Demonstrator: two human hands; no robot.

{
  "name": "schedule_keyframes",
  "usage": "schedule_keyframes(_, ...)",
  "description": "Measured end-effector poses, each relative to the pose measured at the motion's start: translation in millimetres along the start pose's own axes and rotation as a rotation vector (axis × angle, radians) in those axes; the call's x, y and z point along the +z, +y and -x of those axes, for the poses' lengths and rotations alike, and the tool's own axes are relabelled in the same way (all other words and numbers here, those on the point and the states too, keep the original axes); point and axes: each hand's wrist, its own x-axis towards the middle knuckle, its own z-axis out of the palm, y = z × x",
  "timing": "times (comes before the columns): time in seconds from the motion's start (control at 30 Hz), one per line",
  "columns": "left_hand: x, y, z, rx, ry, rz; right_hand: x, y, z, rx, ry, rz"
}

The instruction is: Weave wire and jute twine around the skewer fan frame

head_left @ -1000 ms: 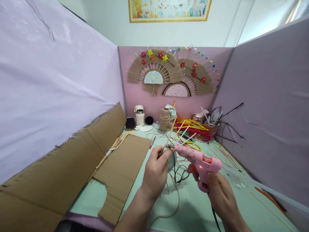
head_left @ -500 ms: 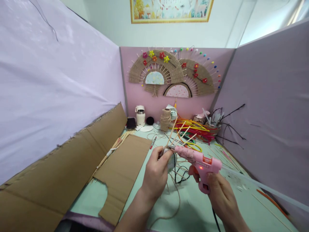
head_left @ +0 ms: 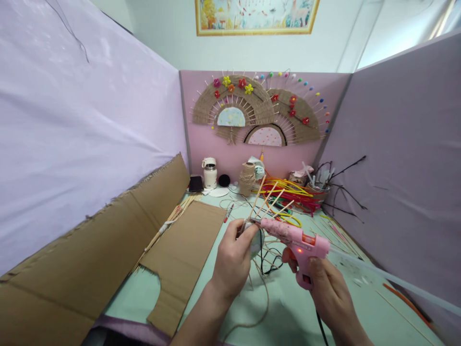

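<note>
My right hand [head_left: 324,281] grips a pink hot glue gun [head_left: 293,238] by its handle, a small orange light glowing on its side. A clear glue stick [head_left: 396,278] runs out of its back end. Pinched in my left hand [head_left: 234,254] is a small patterned craft piece [head_left: 257,244] with several thin wooden sticks [head_left: 272,201] fanning out of it. The glue gun's nozzle [head_left: 255,220] meets the piece's upper edge by my left fingertips; whether glue is coming out is too small to tell. Black cord [head_left: 268,266] and twine [head_left: 264,307] hang below the piece.
Cut cardboard [head_left: 190,245] and a bundle of sticks [head_left: 162,230] lie on the left. At the back stand a white flask [head_left: 210,176], a twine spool [head_left: 247,179] and coloured pipe cleaners [head_left: 291,192]. Dark twigs [head_left: 345,192] jut out at the right. Woven fans [head_left: 234,98] hang behind.
Almost nothing differs. The view shifts very slightly, while both hands, the glue gun and the craft piece keep their positions.
</note>
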Motion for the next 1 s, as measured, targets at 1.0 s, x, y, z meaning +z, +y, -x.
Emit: schedule_keyframes(1.0,-0.6,1.3,-0.1,-0.008,-0.007,-0.006,-1.3,-1.7,0.0,0.018,-0.005,0.015)
